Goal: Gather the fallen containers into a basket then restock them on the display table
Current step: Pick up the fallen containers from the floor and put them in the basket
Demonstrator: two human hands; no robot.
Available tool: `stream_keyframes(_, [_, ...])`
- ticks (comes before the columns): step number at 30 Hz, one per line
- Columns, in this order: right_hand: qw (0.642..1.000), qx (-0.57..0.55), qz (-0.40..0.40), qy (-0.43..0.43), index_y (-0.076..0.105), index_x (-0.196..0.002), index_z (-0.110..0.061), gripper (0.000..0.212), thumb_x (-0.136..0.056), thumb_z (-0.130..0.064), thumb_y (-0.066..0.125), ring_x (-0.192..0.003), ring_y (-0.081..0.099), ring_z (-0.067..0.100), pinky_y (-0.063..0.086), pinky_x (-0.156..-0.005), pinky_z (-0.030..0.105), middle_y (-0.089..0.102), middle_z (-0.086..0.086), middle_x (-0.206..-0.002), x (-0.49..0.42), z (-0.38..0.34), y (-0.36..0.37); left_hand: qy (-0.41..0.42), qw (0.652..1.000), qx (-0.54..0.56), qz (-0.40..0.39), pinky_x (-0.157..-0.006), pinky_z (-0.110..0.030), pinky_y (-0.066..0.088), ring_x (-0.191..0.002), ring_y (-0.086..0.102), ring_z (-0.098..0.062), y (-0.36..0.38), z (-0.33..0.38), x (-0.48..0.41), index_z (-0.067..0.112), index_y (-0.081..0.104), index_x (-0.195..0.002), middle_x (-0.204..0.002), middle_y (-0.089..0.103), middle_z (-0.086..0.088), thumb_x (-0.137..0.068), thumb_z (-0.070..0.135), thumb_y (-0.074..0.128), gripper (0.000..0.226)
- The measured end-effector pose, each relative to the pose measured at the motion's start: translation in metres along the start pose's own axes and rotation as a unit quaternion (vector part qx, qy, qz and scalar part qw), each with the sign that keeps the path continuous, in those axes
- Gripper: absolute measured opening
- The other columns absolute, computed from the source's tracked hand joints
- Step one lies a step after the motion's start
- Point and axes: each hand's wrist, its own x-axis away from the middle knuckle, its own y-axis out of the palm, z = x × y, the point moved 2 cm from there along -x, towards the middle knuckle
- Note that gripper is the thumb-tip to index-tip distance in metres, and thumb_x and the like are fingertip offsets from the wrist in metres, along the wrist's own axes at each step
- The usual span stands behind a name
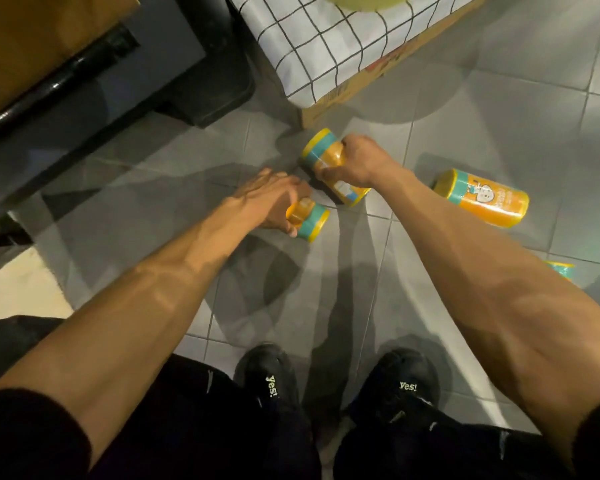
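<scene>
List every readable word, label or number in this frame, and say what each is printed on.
"yes!": on the left shoe.
"yes!": on the right shoe.
Label on the lying container: cartoon figure and print, too blurred to read.
Print on the cardboard box: too blurred to read.
</scene>
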Motion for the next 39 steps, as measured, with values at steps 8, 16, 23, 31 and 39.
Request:
stream_keyframes(8, [0.999, 0.012, 0.034, 0.026, 0.057, -0.116, -0.008, 0.070, -0.069, -0.055, 0.078, -0.090, 0.052, 0.027, 0.037, -0.070, 0.032, 0.061, 0.014, -0.111, 0.052, 0.014, -0.017, -0.081, 0.995, 0.059, 0.012, -0.099, -0.044, 0.037, -0.121, 0.051, -0.031, 0.003, 0.006, 0.036, 0.023, 0.055, -0.126, -0.124, 0.056, -0.007, -0.063, 0.054, 0.084, 0.076])
stream_keyframes(16, [0.995, -0.026, 0.019, 0.092, 0.057, -0.115, -0.011, 0.065, -0.068, -0.051, 0.078, -0.089, 0.057, 0.027, 0.041, -0.072, 0.033, 0.061, 0.007, -0.101, 0.222, -0.009, -0.109, -0.186, 0.922, 0.334, 0.063, -0.081, -0.033, 0.044, -0.095, 0.055, -0.021, -0.086, 0.049, 0.171, 0.025, 0.055, -0.116, -0.105, 0.058, 0.007, -0.057, 0.052, 0.086, 0.072])
stream_keyframes(23, [0.991, -0.107, 0.021, 0.081, 0.052, -0.115, -0.013, 0.061, -0.070, -0.047, 0.078, -0.087, 0.055, 0.023, 0.042, -0.074, 0.032, 0.059, 0.001, -0.101, 0.381, -0.083, -0.213, -0.224, 0.867, 0.427, 0.125, -0.082, -0.035, 0.046, -0.099, 0.057, -0.022, -0.211, 0.117, 0.326, 0.025, 0.045, -0.109, -0.109, 0.058, 0.004, -0.060, 0.051, 0.086, 0.070])
stream_keyframes(31, [0.975, -0.216, -0.034, -0.024, 0.044, -0.132, -0.020, 0.077, -0.070, -0.033, 0.087, -0.092, 0.063, 0.007, 0.050, -0.077, 0.019, 0.058, -0.010, -0.107, 0.540, -0.166, -0.329, -0.259, 0.713, 0.592, 0.270, -0.084, -0.029, 0.052, -0.096, 0.060, -0.012, -0.317, 0.216, 0.517, 0.019, 0.046, -0.113, -0.108, 0.060, 0.005, -0.060, 0.043, 0.085, 0.070])
stream_keyframes(39, [0.950, -0.234, -0.136, -0.156, 0.049, -0.119, -0.032, 0.063, -0.071, -0.020, 0.088, -0.085, 0.063, -0.006, 0.053, -0.073, 0.014, 0.061, -0.014, -0.105, 0.659, -0.219, -0.365, -0.322, 0.507, 0.682, 0.417, -0.084, -0.028, 0.053, -0.100, 0.064, -0.004, -0.322, 0.295, 0.646, 0.030, 0.052, -0.117, -0.114, 0.064, 0.008, -0.066, 0.039, 0.087, 0.062])
